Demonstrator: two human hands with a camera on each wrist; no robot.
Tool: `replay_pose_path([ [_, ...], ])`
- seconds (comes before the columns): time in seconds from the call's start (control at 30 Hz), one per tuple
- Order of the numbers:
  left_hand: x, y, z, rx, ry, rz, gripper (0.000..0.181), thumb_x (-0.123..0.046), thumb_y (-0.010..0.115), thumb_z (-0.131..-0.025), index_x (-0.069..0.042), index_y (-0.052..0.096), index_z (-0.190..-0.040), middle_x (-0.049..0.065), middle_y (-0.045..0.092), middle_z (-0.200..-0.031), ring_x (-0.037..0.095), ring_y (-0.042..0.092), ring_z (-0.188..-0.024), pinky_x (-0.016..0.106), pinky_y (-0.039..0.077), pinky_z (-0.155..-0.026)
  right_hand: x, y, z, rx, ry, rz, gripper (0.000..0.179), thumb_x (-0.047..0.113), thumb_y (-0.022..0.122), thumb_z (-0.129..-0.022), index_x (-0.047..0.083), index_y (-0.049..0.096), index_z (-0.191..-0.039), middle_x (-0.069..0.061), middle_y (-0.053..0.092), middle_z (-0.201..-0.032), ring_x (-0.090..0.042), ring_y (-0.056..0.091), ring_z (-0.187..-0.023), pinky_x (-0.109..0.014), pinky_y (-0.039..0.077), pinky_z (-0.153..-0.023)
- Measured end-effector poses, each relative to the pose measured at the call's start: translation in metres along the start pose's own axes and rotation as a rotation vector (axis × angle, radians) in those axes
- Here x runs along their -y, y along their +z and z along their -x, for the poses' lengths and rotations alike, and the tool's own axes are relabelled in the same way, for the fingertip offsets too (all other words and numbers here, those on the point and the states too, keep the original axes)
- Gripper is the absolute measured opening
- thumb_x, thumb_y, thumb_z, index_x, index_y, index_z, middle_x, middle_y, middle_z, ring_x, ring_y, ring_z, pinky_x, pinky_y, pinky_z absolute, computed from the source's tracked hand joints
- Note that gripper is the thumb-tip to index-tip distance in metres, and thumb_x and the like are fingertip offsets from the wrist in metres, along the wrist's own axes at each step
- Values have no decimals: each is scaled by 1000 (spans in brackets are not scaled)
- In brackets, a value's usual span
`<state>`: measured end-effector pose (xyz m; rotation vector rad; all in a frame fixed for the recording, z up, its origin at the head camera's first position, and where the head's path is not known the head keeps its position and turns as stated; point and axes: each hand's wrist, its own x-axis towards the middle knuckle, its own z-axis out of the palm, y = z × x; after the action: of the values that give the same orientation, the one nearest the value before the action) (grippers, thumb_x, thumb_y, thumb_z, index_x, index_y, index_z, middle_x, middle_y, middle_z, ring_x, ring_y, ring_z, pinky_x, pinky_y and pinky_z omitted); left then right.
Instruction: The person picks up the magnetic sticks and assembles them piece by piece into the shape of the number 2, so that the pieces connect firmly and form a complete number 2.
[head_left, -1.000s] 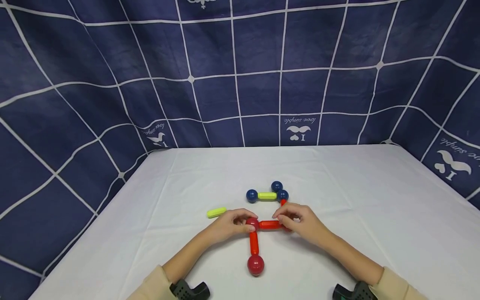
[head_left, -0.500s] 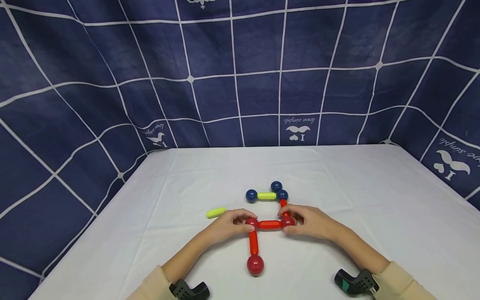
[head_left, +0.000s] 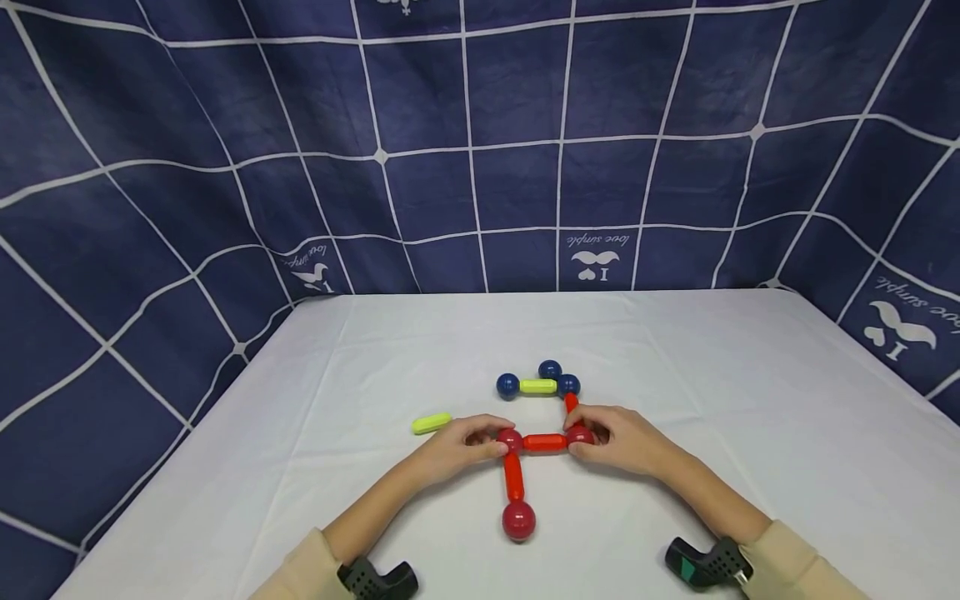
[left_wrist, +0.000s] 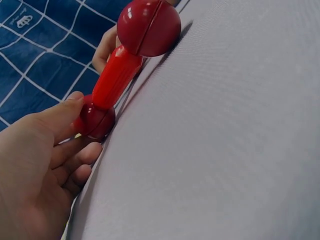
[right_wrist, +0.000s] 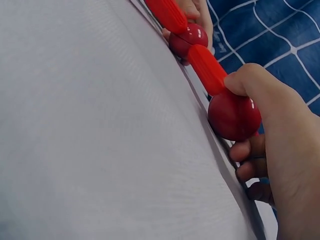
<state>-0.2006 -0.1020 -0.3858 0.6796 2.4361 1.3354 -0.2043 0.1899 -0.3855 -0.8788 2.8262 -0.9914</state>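
Observation:
My left hand [head_left: 468, 446] pinches a red ball [head_left: 510, 441] between thumb and fingers. My right hand [head_left: 618, 437] grips another red ball [head_left: 580, 436] at its right side. Between these two balls runs a red rod [head_left: 545, 442]. A second red rod [head_left: 513, 477] comes from the left-held ball toward the front, ending at a larger-looking red ball [head_left: 519, 521]. Beyond the right-held ball, a partly covered red rod [head_left: 572, 403] reaches a blue ball [head_left: 568, 384]. In the left wrist view, the thumb lies on the held red ball [left_wrist: 95, 118].
A yellow-green rod [head_left: 537, 386] links the right blue ball to a left blue ball [head_left: 507, 386]; a third blue ball [head_left: 550, 369] sits just behind. One loose yellow-green rod [head_left: 431, 423] lies by the left hand on the white tablecloth [head_left: 360, 350]. Behind hangs a blue checked curtain [head_left: 517, 183].
My right hand has shifted from over the right red ball to gripping its right side. The joined rods and balls have slid slightly back and right with both hands on them.

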Motion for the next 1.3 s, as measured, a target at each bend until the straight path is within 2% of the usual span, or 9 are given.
replay_pose_path([
  [0.17,-8,-8,1,-27,-1,-97,37,-27,66,-95,-10,66,-128,5,66,-105,14,52,-91,21,45,-74,-2,0,-1,-12,4,-2,20,31,71,-88,22,67,-105,10,53,-79,-2,47,-74,-20,40,-64],
  [0.33,-12,-30,3,-137,68,-241,28,-20,66,-96,-7,68,-120,7,68,-102,13,52,-85,21,44,-70,-4,0,-1,-26,8,-2,21,33,70,-89,22,67,-107,9,53,-81,-3,47,-76,-21,39,-65],
  [0.43,-12,-46,5,-185,81,-342,28,-19,66,-95,-6,68,-120,9,67,-105,15,54,-88,26,45,-74,-5,2,-1,-33,26,-8,21,33,71,-90,23,68,-108,9,54,-84,-5,48,-78,-21,39,-66],
  [0.53,-12,-60,10,-178,40,-457,33,-23,68,-94,-6,66,-122,11,66,-111,21,57,-98,36,49,-84,-5,3,-2,-33,54,-21,23,33,71,-90,23,69,-111,8,56,-88,-7,49,-80,-22,41,-66],
  [0.67,-12,-74,17,-111,-59,-576,39,-27,72,-90,-4,66,-121,11,65,-111,28,60,-105,47,50,-93,-6,3,-3,-35,59,-37,28,33,71,-90,21,68,-116,6,56,-88,-8,49,-80,-22,41,-65],
  [0.8,-11,-79,23,-48,-158,-577,32,-21,75,-87,-4,67,-113,9,66,-106,24,61,-100,47,50,-93,-6,2,-4,-29,60,-57,32,33,72,-90,20,67,-118,5,55,-88,-8,49,-79,-21,41,-64],
  [0.9,-9,-78,24,-33,-193,-563,24,-16,74,-88,-4,67,-108,6,64,-100,19,58,-91,43,50,-87,-6,3,-4,-23,66,-69,34,34,72,-90,20,67,-120,4,55,-89,-8,49,-80,-21,40,-64],
  [1.17,-10,-70,21,-37,-177,-522,16,-5,69,-87,-1,67,-103,4,59,-90,16,50,-83,34,45,-78,-5,5,-4,-13,102,-96,36,34,71,-90,20,65,-123,3,53,-87,-11,49,-79,-22,40,-63],
  [1.3,-12,-61,16,-96,-171,-515,17,-8,69,-87,-4,70,-103,3,62,-90,15,53,-82,32,46,-77,-5,5,-4,-17,104,-102,36,34,71,-91,20,65,-123,2,51,-85,-11,49,-79,-22,39,-63],
])
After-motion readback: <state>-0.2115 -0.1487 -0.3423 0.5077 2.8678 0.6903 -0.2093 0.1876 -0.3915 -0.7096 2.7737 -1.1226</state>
